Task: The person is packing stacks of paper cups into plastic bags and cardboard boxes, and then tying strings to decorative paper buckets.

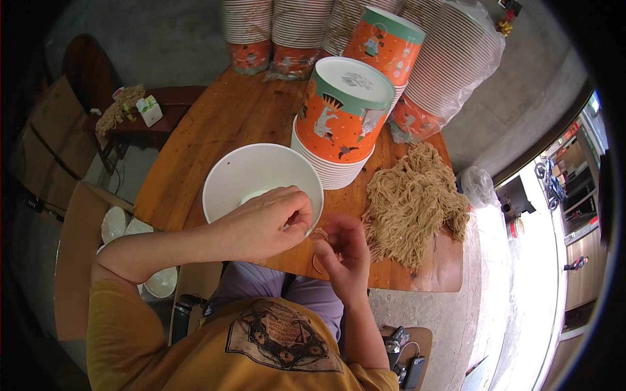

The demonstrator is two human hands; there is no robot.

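A white paper bucket (264,161) stands tilted before me on the wooden table, its open mouth facing me. A small hole shows in its far left wall. My left hand (277,218) reaches across the near rim, fingers closed in a pinch; what they hold is too small to make out. Close beside it, at the right of the rim, my right hand (343,251) pinches what looks like a bit of tan cord (318,233). Below the fingers a thin loop hangs near the table edge. A large heap of tan cords (414,205) lies to the right.
Nested orange and green buckets (345,120) stand upside down behind the white one. Tall bucket stacks in plastic wrap (450,62) line the back of the table (176,176). A cardboard box (78,260) with white buckets is at the left. Phones (414,371) lie on a stool at lower right.
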